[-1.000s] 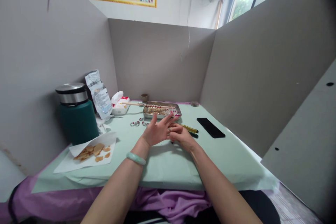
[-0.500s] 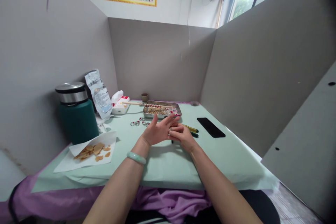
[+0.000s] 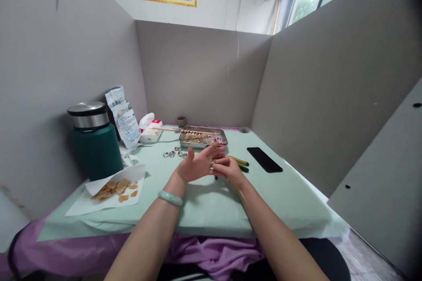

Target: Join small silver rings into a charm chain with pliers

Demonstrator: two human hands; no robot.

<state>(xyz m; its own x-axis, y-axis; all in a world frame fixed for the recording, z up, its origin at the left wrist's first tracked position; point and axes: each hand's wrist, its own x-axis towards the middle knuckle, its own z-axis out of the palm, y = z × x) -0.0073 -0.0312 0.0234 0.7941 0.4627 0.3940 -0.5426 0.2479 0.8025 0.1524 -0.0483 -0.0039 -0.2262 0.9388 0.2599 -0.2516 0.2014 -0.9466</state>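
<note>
My left hand (image 3: 199, 164) is held over the table, fingers stretched out and thumb raised. My right hand (image 3: 231, 172) meets it, thumb and fingers pinched at the left hand's fingers. Something tiny may be in that pinch, but it is too small to make out. Just beyond the left hand lie several silvery rings with red stones (image 3: 172, 154). Pliers with yellow-and-green handles (image 3: 242, 162) are partly hidden behind the right hand. Farther back, a metal tray (image 3: 185, 144) holds small gold-coloured and red pieces, and a wooden stick (image 3: 165, 129) strung with red-stoned rings lies across it.
A green flask (image 3: 95, 151), a foil pouch (image 3: 123, 116) and a tissue pack (image 3: 151, 131) stand at the left. Nearer are chips (image 3: 110, 190) on white paper (image 3: 136, 193). A black phone (image 3: 264, 159) lies right. Grey partitions (image 3: 201, 74) enclose the table; a small cup (image 3: 181, 121) stands at the back.
Both hands keep nearly the same pose, with the right fingers still pinched at the left hand. The left hand has shifted very slightly to the left; the view has moved a little.
</note>
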